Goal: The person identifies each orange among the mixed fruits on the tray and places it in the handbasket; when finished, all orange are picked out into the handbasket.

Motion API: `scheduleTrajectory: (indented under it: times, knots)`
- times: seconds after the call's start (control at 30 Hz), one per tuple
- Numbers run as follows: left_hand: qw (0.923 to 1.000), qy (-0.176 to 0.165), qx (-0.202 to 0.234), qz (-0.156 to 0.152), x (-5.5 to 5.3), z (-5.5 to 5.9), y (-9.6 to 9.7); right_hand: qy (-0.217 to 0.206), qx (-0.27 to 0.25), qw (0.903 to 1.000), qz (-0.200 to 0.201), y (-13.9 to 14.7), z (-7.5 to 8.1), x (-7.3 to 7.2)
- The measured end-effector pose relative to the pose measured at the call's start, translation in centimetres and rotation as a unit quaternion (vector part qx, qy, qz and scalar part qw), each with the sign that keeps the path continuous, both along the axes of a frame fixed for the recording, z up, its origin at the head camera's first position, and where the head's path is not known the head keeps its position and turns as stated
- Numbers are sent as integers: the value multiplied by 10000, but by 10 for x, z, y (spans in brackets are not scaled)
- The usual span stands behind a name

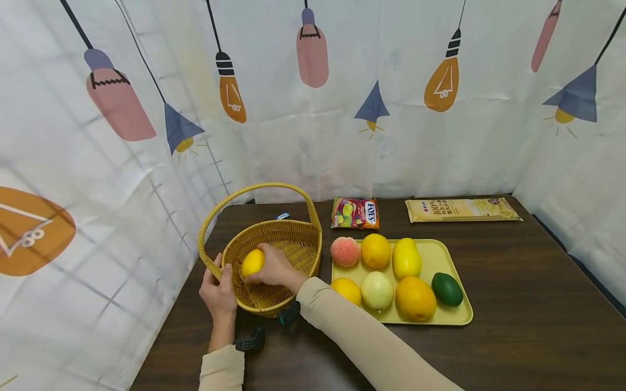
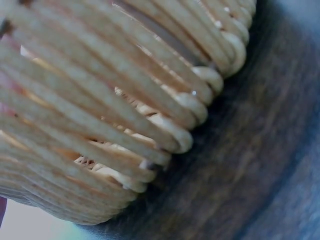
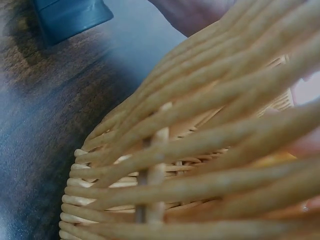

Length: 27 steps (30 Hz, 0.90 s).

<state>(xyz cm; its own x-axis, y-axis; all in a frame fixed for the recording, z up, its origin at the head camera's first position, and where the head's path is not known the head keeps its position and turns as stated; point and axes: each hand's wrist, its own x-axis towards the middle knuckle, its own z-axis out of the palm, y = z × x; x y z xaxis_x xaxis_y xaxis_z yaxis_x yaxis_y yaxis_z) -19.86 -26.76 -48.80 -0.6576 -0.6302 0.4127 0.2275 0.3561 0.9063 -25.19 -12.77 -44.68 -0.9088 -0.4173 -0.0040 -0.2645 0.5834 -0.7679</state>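
Observation:
A wicker basket (image 1: 303,232) with a tall arched handle stands at the left of the table. My left hand (image 1: 218,297) grips its left rim at the foot of the handle. Reaching inside, my right hand (image 1: 277,266) holds a yellow lemon (image 1: 252,263) close to the left inner wall. In the left wrist view, woven basket strands (image 2: 100,100) fill most of the picture and the left hand is mostly hidden. Strands of the basket side (image 3: 200,105) also cover the right wrist view, with a blurred patch of the lemon (image 3: 277,159) behind them.
Right of the basket lies a yellow tray (image 1: 442,255) holding a peach (image 1: 344,251), a dark green avocado (image 1: 447,289) and several other round fruits. Behind are a candy bag (image 1: 355,213), a long beige packet (image 1: 462,210) and a small blue wrapper (image 1: 282,215). A printed curtain (image 1: 332,141) encloses the table.

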Motion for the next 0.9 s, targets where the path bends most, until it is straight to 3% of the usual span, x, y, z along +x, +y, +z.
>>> scheduleTrajectory:
  times: [0.63,0.9]
  knots:
    - [10000,-41,5,-2,-1,1,-1,-36,250,9990,380,-2,1,0]
    - [9998,-93,-24,-159,2,3,-1,-126,160,9974,687,9,6,6]
